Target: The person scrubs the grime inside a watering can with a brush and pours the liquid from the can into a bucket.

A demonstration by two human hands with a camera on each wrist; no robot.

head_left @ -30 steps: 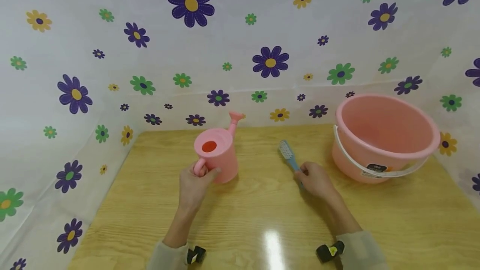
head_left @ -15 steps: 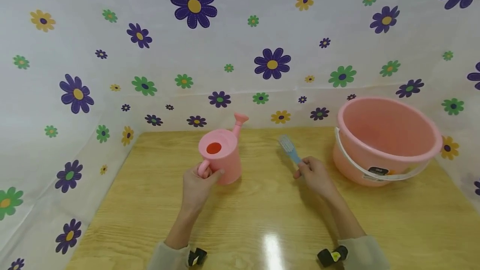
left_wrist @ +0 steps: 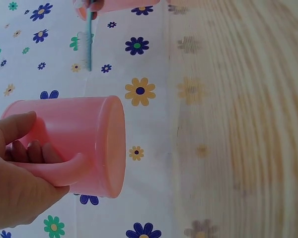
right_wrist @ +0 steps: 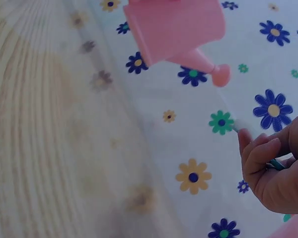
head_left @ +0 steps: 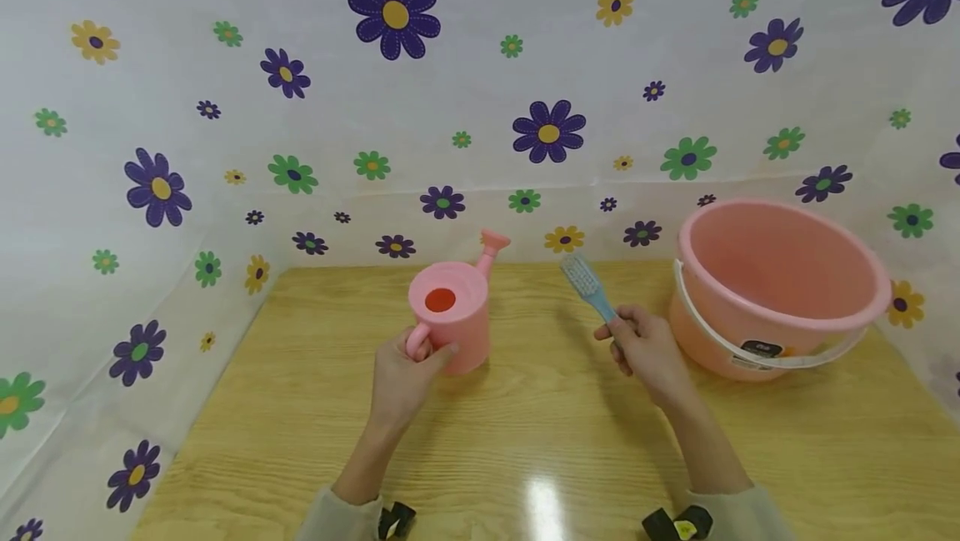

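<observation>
Left hand (head_left: 403, 381): fingers curled round the handle of the pink watering can (head_left: 467, 343), thumb against its side.
Watering can: upright, clear of the desk (head_left: 525, 424), spout on its far side, red showing in the top opening.
Right hand (head_left: 651, 355): fingers gripping the handle of the blue brush (head_left: 588, 284).
Brush: held above the desk between watering can and bucket (head_left: 720, 316), pale bristles facing up.
Bucket: pink, standing just beside the right hand, white handle hanging across its front.
Backdrop (head_left: 465, 82): white, flower-patterned.
</observation>
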